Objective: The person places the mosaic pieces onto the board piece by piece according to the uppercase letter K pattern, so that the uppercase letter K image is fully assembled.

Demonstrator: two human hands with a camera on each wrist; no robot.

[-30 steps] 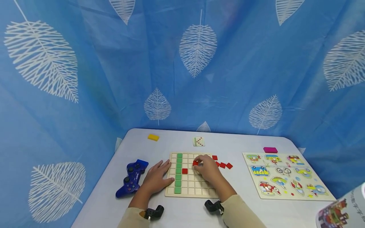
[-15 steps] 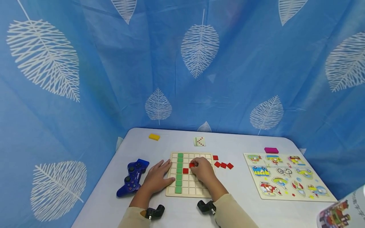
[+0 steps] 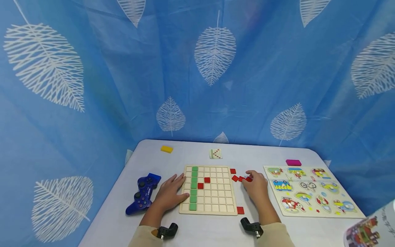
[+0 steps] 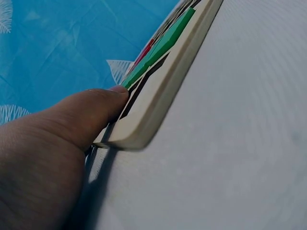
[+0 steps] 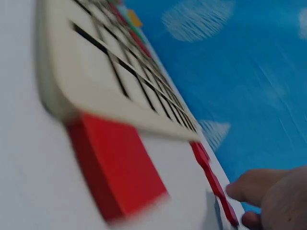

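Leftmost, a dark blue game controller [image 3: 143, 193] lies on the white tabletop [image 3: 203, 230], just left of the square wooden grid board [image 3: 208, 189], which serves as the landmark. Next, the left hand [image 3: 169, 193] lies flat with fingers spread against the board's left edge, its thumb [image 4: 96, 108] pressing on the near left corner. On the board, a column of green square tiles [image 3: 193, 187] fills the second column from the left, and two red square tiles [image 3: 203, 182] sit diagonally just right of it. Off the board's near right corner lies a single red tile [image 3: 240, 210]. Right of the board's far right corner, the right hand [image 3: 256, 187] rests on the tabletop with fingertips touching a loose row of red tiles [image 3: 241, 178]; whether it pinches one cannot be told. Farther right lies a colourful vehicle peg puzzle [image 3: 308, 190].
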